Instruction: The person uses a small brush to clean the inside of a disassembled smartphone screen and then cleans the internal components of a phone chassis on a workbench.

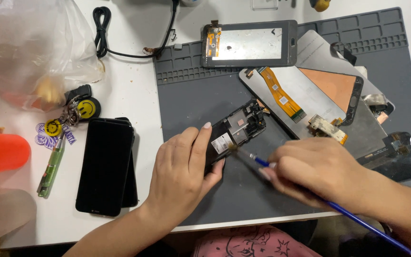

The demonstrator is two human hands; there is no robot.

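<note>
My left hand (pixel 179 173) grips an opened black phone frame (pixel 238 127) with bare circuitry, holding it tilted on a grey work mat (pixel 196 100). My right hand (pixel 317 171) holds a thin blue-handled brush (pixel 338 209); its bristle tip touches the inside of the phone frame beside a white label. The brush handle runs back past my right wrist to the lower right.
Several phone screen panels with orange flex cables (pixel 305 93) lie stacked at the mat's right, another panel (pixel 249 44) at the top. Two stacked black phones (pixel 106 166), a keychain with yellow smiley tags (pixel 67 119), a plastic bag (pixel 29 47) and a black cable (pixel 103 33) lie left.
</note>
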